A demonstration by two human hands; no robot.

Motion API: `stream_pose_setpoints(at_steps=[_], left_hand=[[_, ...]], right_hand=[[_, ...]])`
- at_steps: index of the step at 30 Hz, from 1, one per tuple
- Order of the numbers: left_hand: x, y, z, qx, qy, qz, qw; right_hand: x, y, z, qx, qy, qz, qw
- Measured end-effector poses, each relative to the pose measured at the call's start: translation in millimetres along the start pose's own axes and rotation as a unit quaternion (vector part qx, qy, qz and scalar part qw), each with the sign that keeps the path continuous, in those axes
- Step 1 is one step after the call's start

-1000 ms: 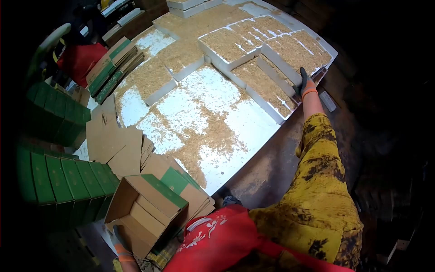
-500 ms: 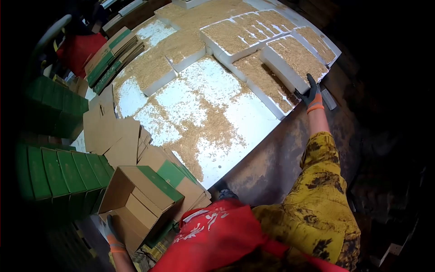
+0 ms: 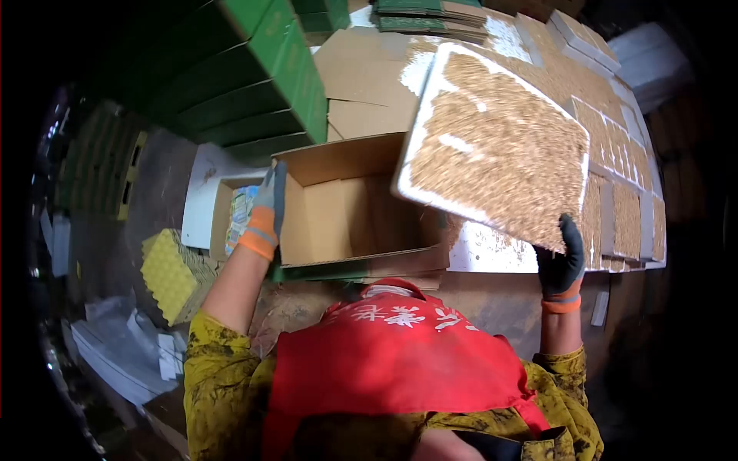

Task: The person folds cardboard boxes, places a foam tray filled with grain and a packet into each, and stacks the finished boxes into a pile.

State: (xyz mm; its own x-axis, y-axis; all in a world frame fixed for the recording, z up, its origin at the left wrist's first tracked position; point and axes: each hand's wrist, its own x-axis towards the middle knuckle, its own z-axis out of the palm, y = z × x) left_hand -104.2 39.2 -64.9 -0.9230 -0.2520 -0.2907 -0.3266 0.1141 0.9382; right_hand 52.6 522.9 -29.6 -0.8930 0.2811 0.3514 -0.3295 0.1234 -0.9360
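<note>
Moved: filled white tray (image 3: 500,146), now at 2 o'clock of open carton (image 3: 330,219), right hand (image 3: 563,265) gripping tray at 5 o'clock. Left hand (image 3: 269,203) clasping carton at 9 o'clock

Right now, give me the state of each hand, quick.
Left hand: closed on the left wall of the open brown cardboard box.
Right hand: closed, holding the white rectangular tray of brown flakes near one corner.

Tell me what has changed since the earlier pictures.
The right hand has carried the white tray of brown material away from the other trays, leftward to the open carton, holding it up at an angle; the view has turned left too. The left hand stays on the open carton.
</note>
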Motion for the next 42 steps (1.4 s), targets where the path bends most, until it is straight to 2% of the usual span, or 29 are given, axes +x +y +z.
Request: stream_pose_setpoints(at_steps=[1,4,6,8,9,11,13,14,17,19,20,21,23,24,25,26,28,31,33,34,35,37,39,40,41,42], left_hand=[[16.8,-22.7,-2.7,-0.060,-0.020,-0.002,0.998],[32.3,-45.8,-10.9,-0.169,-0.088,-0.043,0.981],[34.1,-46.2,-12.8,-0.200,-0.114,-0.025,0.973],[3.3,-21.6,-12.7,-0.374,-0.133,-0.073,0.915],[-12.4,-8.3,-10.5,-0.400,-0.100,-0.061,0.909],[11.8,-46.4,2.7,-0.311,-0.109,-0.031,0.944],[-1.2,-33.9,3.7,-0.222,-0.118,0.000,0.968],[-17.4,-16.9,12.2,-0.159,0.041,0.056,0.985],[5.5,-40.6,-18.3,-0.040,0.068,0.089,0.993],[26.1,-61.3,-44.3,0.042,0.074,0.113,0.990],[34.8,-74.8,-56.5,0.104,0.163,0.217,0.957],[37.1,-75.2,-74.1,0.223,0.207,0.110,0.946],[70.0,-131.8,-105.3,0.476,0.261,0.070,0.837],[76.2,-139.3,-114.0,0.556,0.239,0.002,0.796],[72.9,-138.0,-115.5,0.560,0.238,-0.048,0.792],[75.3,-153.2,-118.0,0.615,0.247,-0.059,0.747],[74.4,-164.8,-124.8,0.644,0.207,-0.061,0.734],[80.7,-177.3,-129.6,0.658,0.191,-0.019,0.728],[79.3,-183.2,-130.9,0.642,0.198,-0.012,0.741],[81.6,-180.9,-133.5,0.622,0.206,-0.025,0.755],[78.7,-177.4,-138.9,0.604,0.218,-0.041,0.765],[73.4,-159.3,-142.8,0.513,0.245,-0.064,0.820],[75.4,-165.8,-156.9,0.447,0.274,-0.067,0.849],[79.3,-177.1,-167.2,0.401,0.296,-0.048,0.866],[77.2,-184.8,-174.5,0.353,0.315,-0.024,0.881],[65.8,-173.8,-172.9,0.321,0.327,-0.049,0.888]], right_hand=[[0.9,-5.7,15.2,-0.086,-0.030,-0.045,0.995],[7.2,-35.4,71.3,-0.086,-0.085,-0.002,0.993],[17.0,-92.1,132.5,0.015,-0.032,0.214,0.976],[14.9,-92.8,147.8,-0.035,-0.093,0.246,0.964],[13.5,-102.6,170.2,-0.028,-0.095,0.252,0.963],[9.4,-99.6,196.5,-0.038,-0.107,0.269,0.956],[14.2,-86.0,198.3,-0.031,-0.115,0.296,0.948],[12.5,-73.9,206.1,-0.021,-0.122,0.283,0.951],[25.2,-60.3,200.6,-0.082,-0.225,0.334,0.912],[32.1,-53.0,200.0,-0.186,-0.318,0.270,0.890],[37.3,-45.1,195.3,-0.404,-0.386,0.153,0.815],[44.6,-55.9,210.7,-0.544,-0.455,0.088,0.699],[51.4,-47.5,211.1,-0.504,-0.517,0.081,0.688],[43.4,-22.6,195.2,-0.576,-0.429,0.010,0.695],[46.4,-38.9,206.9,-0.615,-0.434,0.010,0.658],[47.7,-44.7,208.7,-0.618,-0.448,-0.010,0.645],[54.7,-59.6,219.4,-0.624,-0.489,-0.035,0.608],[116.1,-78.7,222.6,-0.387,-0.472,0.043,0.791],[173.4,-35.0,215.9,-0.222,-0.356,0.211,0.883],[206.4,10.5,210.5,-0.187,-0.330,0.197,0.904],[234.6,69.2,203.6,-0.148,-0.307,0.183,0.922],[267.7,183.6,208.7,-0.267,-0.253,0.116,0.923],[284.0,314.1,204.8,-0.374,-0.212,-0.018,0.902],[275.7,319.8,212.8,-0.398,-0.224,0.079,0.886],[272.3,350.9,210.2,-0.363,-0.268,0.137,0.882],[256.4,333.0,215.0,-0.366,-0.267,0.100,0.886]])
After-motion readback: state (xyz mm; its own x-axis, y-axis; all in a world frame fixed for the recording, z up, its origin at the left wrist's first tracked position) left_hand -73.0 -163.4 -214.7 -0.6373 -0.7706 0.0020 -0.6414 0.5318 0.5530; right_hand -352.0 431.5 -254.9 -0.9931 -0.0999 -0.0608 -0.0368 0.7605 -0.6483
